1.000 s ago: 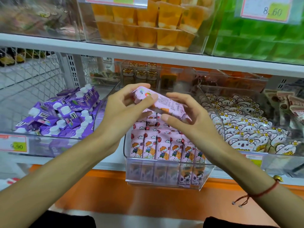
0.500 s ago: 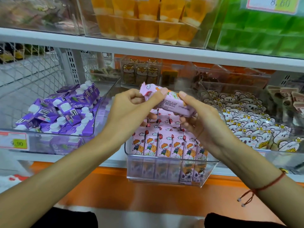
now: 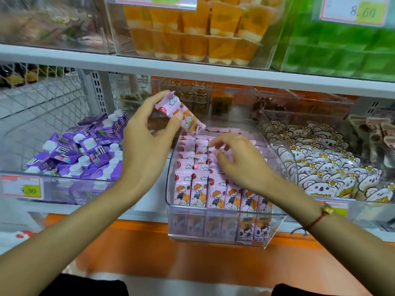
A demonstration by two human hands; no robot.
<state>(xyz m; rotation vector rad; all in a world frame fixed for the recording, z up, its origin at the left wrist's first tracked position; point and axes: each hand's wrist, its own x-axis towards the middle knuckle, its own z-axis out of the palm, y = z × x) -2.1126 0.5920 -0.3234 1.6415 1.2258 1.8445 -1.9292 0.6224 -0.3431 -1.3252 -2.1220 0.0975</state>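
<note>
My left hand (image 3: 147, 135) pinches a pink snack packet (image 3: 181, 114) with a cartoon print, holding it tilted above the back of a clear plastic bin (image 3: 215, 227). The bin is packed with several rows of upright pink packets (image 3: 203, 189) of the same kind. My right hand (image 3: 237, 161) hovers low over the middle rows, fingers loosely bent, its fingertips touching the packet tops. It holds nothing that I can see.
A clear bin of purple cartons (image 3: 81, 150) stands to the left with a price tag (image 3: 21, 186). A bin of white koala-print packets (image 3: 327, 165) stands to the right. The white shelf (image 3: 192, 69) above carries orange jelly cups (image 3: 192, 30) and green packs (image 3: 342, 43).
My right hand let go of the pink packet and dropped onto the rows in the bin. My left hand keeps the packet alone and has lifted it slightly left.
</note>
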